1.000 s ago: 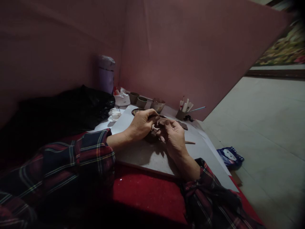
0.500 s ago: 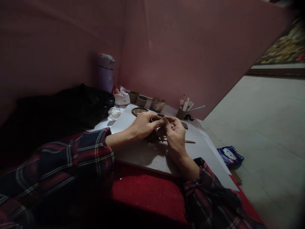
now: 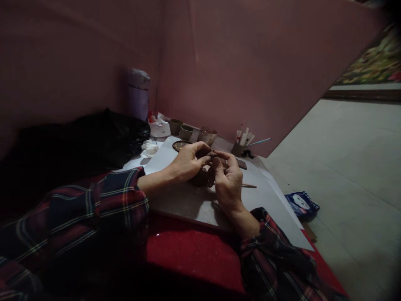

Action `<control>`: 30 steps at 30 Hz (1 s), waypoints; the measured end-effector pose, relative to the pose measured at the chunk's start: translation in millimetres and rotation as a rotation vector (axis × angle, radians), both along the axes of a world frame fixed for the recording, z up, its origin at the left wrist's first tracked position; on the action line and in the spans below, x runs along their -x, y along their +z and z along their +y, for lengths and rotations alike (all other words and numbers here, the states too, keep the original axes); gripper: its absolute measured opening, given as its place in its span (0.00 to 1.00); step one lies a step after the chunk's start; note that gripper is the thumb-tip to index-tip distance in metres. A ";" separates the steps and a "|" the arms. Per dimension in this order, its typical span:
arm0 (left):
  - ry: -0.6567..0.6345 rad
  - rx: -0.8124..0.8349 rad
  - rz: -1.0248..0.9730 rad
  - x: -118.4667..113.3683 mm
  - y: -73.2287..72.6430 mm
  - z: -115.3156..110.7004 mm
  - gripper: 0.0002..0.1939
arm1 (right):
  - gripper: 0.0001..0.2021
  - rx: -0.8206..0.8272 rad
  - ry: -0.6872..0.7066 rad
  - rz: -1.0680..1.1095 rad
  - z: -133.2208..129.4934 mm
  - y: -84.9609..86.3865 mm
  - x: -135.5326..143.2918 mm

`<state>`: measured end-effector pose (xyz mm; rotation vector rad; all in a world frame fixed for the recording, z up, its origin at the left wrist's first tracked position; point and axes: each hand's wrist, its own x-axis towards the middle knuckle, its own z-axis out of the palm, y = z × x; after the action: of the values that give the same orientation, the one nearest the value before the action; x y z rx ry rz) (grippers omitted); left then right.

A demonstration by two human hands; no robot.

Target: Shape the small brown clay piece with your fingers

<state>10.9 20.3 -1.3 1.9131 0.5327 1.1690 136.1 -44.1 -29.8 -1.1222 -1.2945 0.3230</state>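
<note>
My left hand (image 3: 191,161) comes in from the left with its fingers bent, thumb and fingertips pinching a small lump of brown clay (image 3: 212,154). My right hand (image 3: 230,177) meets it from the other side, and its thumb and forefinger press the same lump. Below the fingers sits a dark brown clay form (image 3: 200,179), mostly covered by my hands and in shadow. A thin wooden stick (image 3: 249,185) lies just right of my right hand. Behind that hand is a flat brown clay piece (image 3: 241,164).
White paper (image 3: 275,209) covers the red table (image 3: 194,255). At the back stand small cups (image 3: 186,132), a brown-stained container (image 3: 207,136) and a tool holder (image 3: 238,149). A round dark dish (image 3: 181,145) lies behind my left hand. Left are a black bag (image 3: 94,138) and a purple bottle (image 3: 138,98).
My right hand has turned slightly and shifted a little left, its thumb now more upright against the lump. The left fingers have risen slightly. More of the clay form shows between the hands.
</note>
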 end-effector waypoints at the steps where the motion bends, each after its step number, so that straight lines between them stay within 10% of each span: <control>1: 0.000 -0.015 0.013 0.3 0.5 -0.2 0.08 | 0.14 -0.001 0.001 -0.004 0.5 0.2 -0.4; 30: -0.075 -0.023 -0.090 -1.5 -4.6 0.7 0.19 | 0.19 0.106 0.123 0.305 6.6 -0.4 -5.6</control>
<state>12.4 20.9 -5.9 1.8744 0.3972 1.2108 141.7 -37.5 -30.1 -1.0374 -1.0867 0.6359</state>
